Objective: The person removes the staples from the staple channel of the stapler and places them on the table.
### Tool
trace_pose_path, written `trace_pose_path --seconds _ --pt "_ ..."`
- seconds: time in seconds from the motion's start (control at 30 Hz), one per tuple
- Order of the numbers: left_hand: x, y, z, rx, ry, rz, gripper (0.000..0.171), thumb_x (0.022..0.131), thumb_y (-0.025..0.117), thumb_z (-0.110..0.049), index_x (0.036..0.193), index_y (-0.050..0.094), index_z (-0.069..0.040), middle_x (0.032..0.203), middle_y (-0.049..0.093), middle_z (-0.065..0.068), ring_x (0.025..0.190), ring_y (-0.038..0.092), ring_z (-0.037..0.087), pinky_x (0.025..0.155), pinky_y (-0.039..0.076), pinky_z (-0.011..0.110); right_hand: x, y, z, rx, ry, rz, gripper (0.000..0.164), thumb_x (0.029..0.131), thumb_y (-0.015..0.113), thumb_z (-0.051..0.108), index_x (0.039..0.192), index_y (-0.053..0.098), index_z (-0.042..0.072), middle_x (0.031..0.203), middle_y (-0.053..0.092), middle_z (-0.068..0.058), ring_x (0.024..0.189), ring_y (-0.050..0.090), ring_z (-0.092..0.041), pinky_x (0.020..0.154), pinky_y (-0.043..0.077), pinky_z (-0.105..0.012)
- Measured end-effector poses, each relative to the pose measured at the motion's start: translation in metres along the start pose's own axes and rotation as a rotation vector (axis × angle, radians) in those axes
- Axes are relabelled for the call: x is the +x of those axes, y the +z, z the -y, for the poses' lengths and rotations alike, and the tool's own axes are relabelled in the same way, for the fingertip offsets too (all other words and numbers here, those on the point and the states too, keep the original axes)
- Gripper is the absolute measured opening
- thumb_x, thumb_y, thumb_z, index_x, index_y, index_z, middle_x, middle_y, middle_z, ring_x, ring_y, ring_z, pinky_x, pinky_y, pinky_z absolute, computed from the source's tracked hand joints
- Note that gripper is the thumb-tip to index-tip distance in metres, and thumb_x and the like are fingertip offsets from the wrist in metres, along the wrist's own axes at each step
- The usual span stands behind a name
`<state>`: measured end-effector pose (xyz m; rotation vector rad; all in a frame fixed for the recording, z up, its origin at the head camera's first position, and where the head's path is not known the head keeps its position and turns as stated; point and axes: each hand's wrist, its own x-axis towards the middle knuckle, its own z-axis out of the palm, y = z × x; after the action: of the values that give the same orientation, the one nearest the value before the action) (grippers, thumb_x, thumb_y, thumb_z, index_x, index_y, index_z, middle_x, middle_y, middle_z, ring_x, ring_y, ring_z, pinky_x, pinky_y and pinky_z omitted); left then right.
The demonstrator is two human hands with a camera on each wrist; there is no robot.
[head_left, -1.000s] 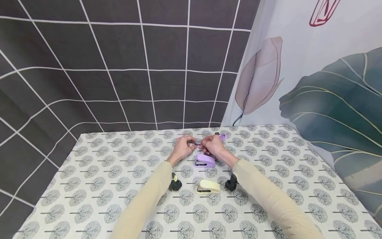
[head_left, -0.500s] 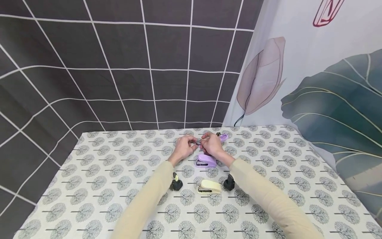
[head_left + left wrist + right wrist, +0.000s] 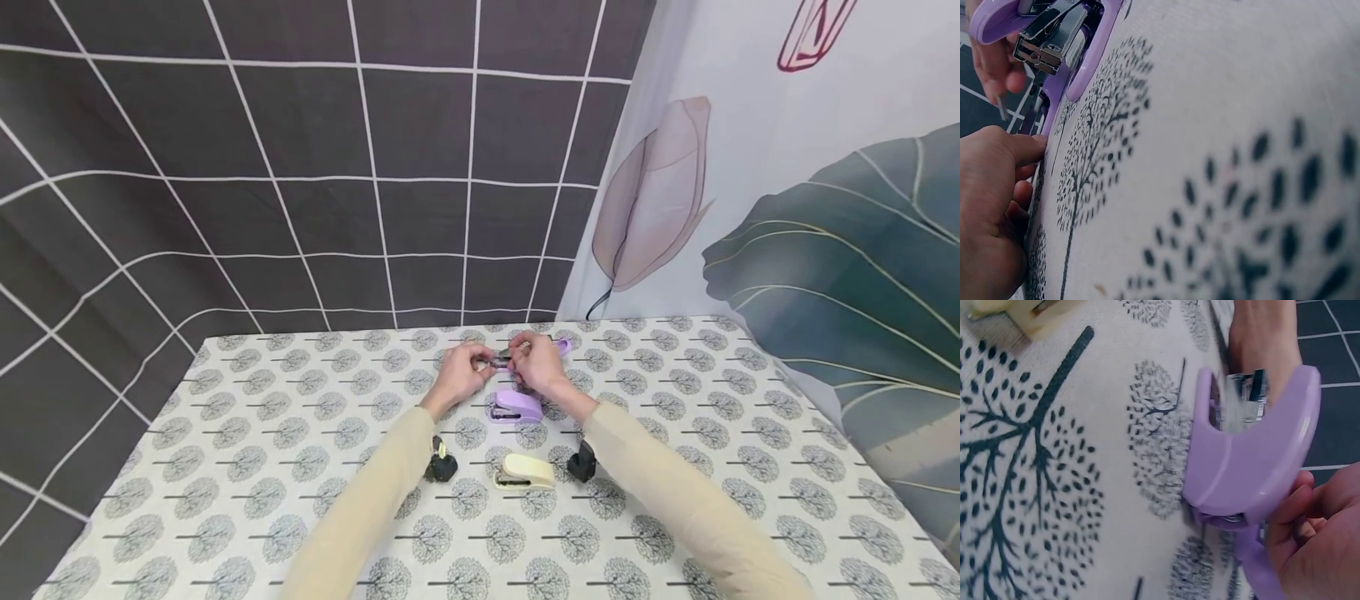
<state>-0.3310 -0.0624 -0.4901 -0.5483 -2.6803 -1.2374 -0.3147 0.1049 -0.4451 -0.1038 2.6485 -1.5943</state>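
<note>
Near the far edge of the table a purple stapler (image 3: 562, 346) lies folded wide open, partly hidden by my hands. My left hand (image 3: 459, 372) pinches the end of its base, with the thumb on the purple edge in the left wrist view. Over the open base, my right hand (image 3: 536, 364) holds a small grey staple strip (image 3: 1002, 107) in its fingertips. A second purple stapler (image 3: 516, 407) stands just in front of both hands, its metal nose toward the left. In the right wrist view this stapler (image 3: 1260, 450) hides part of the work.
A cream stapler (image 3: 524, 472) sits closer to me, between the two black wrist cameras (image 3: 582, 462). The tree-print tablecloth (image 3: 300, 500) covers the table. A dark gridded curtain (image 3: 315, 208) hangs behind it, and a leaf-print curtain (image 3: 667, 208) hangs at the right.
My right hand's fingers have lifted slightly from the stapler base, and a grey strip now shows at their tips. The left hand keeps its pinch in about the same place.
</note>
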Motion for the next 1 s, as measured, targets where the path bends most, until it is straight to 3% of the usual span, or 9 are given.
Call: trace_pose_path --seconds 0.2,0.37,0.6,1.0 --pt "0.001 -0.002 0.003 -0.012 0.0 -0.004 0.024 0.082 0.079 -0.006 0.105 0.074 -0.004 0.098 0.07 0.004 0.071 0.053 0.01 0.067 0.046 0.025 -0.003 -0.019 0.013 0.03 -0.083 -0.029 0.013 0.097 0.058 -0.002 0.108 0.062 -0.006 0.078 0.069 -0.023 0.048 0.059 -0.027 0.04 0.042 -0.021" --pt "0.0 -0.005 0.004 -0.01 0.014 -0.009 0.022 0.082 0.079 -0.004 0.104 0.073 -0.003 0.096 0.069 0.005 0.07 0.052 0.011 0.066 0.045 0.025 -0.003 -0.041 0.019 0.13 -0.11 -0.029 0.016 0.098 0.056 -0.002 0.113 0.059 -0.009 0.083 0.068 -0.029 0.044 0.055 -0.02 0.039 0.041 -0.023" --pt "-0.005 -0.005 0.001 -0.02 -0.004 0.001 0.022 0.083 0.078 -0.004 0.104 0.073 -0.003 0.098 0.069 0.004 0.072 0.052 0.01 0.068 0.047 0.025 -0.005 -0.068 0.004 0.237 -0.012 -0.038 0.023 0.101 0.054 0.001 0.121 0.056 -0.008 0.082 0.069 -0.021 0.045 0.051 -0.01 0.041 0.04 -0.021" --pt "-0.005 0.001 -0.001 -0.019 -0.004 0.004 0.023 0.082 0.079 -0.004 0.104 0.073 -0.004 0.099 0.069 0.003 0.075 0.054 0.011 0.07 0.047 0.027 -0.009 -0.1 -0.032 0.281 0.107 -0.081 0.03 0.102 0.055 0.005 0.129 0.052 -0.007 0.079 0.069 -0.006 0.049 0.051 -0.008 0.044 0.042 -0.02"
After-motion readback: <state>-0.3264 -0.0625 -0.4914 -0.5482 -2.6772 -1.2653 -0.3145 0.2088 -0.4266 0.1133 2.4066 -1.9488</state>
